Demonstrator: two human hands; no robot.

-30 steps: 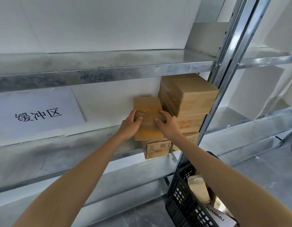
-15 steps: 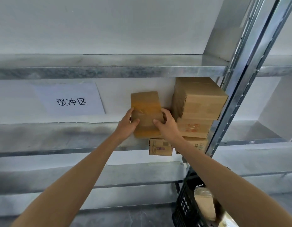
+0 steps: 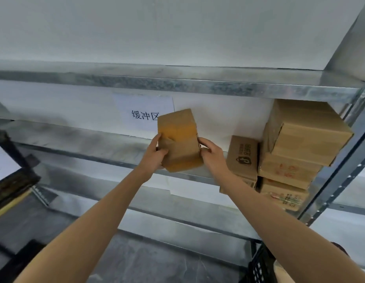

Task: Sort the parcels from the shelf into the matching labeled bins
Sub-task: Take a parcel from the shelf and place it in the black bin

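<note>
I hold a small taped cardboard parcel in the air in front of the metal shelf. My left hand grips its left side and my right hand grips its right side. To the right, on the shelf, a small printed box stands on another box. Beside it is a stack of three larger cardboard boxes. The corner of a black crate shows at the bottom right, under my right forearm.
A white paper sign with three black characters hangs on the wall behind the shelf. An upright steel post bounds the shelf on the right. A dark object with a white sheet sits at the left edge. Grey floor lies below.
The parcel has come off the small box it sat on and moved left, away from the stack. Both hands moved with it, and the view has swung left.
</note>
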